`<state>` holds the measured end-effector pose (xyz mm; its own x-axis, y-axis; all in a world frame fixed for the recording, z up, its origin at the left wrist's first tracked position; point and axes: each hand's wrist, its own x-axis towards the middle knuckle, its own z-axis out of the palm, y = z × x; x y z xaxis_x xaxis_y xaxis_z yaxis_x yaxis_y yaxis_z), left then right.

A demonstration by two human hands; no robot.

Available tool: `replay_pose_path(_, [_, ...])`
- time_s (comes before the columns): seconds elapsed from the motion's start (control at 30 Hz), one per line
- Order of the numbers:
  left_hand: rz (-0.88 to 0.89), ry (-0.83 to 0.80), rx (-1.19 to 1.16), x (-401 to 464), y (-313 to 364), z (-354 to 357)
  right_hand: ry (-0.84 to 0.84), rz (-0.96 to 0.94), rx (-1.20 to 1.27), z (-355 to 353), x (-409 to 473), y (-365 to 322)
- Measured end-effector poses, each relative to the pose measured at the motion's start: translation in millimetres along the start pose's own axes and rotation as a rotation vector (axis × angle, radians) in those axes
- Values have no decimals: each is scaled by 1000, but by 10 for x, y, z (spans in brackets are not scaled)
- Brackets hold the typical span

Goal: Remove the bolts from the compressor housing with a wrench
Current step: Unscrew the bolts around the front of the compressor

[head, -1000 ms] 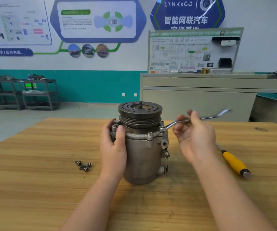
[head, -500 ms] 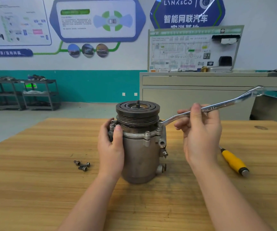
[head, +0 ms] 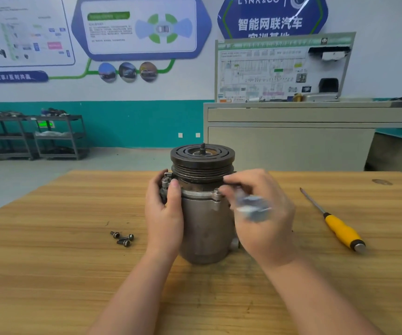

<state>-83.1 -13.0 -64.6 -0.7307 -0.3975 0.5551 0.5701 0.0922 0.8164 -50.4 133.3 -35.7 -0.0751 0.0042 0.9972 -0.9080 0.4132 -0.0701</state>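
Wrench [head: 252, 206] position is what differs most from half a second ago: then it stood out to the right of the compressor housing [head: 206, 228] with its far end raised; now I see it swung round toward me, a blurred silver smear across the back of my right hand [head: 264, 213]. That hand has moved in against the housing's right side, fingers curled round the wrench shank near a flange bolt [head: 217, 191]; blur hides whether the wrench head sits on the bolt. My left hand [head: 165, 211] is unchanged: wrapped round the housing's left side, thumb up beside another flange bolt [head: 165, 182].

Housing stands upright in the middle of the counter [head: 50, 274]. It is a dull grey cast-metal cylinder with a rounded base and a flange ring with bolt ears. On top sits a dark, grooved pulley [head: 202, 163], its flat face ringed with slots, with a short splined shaft at its centre.

Three loose bolts [head: 123, 238], dark with washer heads, lie together on the counter left of the housing, as before. A screwdriver [head: 335, 223] with a slim steel shaft and a yellow handle lies to the right, well apart. The counter top is pale wood with straight grain, scuffed dark near the housing's base.
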Motion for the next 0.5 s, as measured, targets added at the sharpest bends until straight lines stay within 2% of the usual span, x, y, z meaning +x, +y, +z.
replay_pose_path(0.07, [8,12,18,-7,-2,-4,190,209,172,38,7,-36])
replay_pose_path(0.17, [-2,3,15,-1,-12,-5,506,666,427,22,113,27])
replay_pose_path(0.23, [4,-2,14,-2,-17,-8,538,985,637,-58,215,154])
replay_pose_path(0.3, [6,1,6,-9,-22,-8,492,1205,859,-130,288,273])
replay_pose_path(0.37, [2,4,-2,-14,-23,-10,465,1281,987,-144,298,318])
replay_pose_path(0.5, [-2,5,-6,-7,-20,-8,583,1227,1117,-94,249,302])
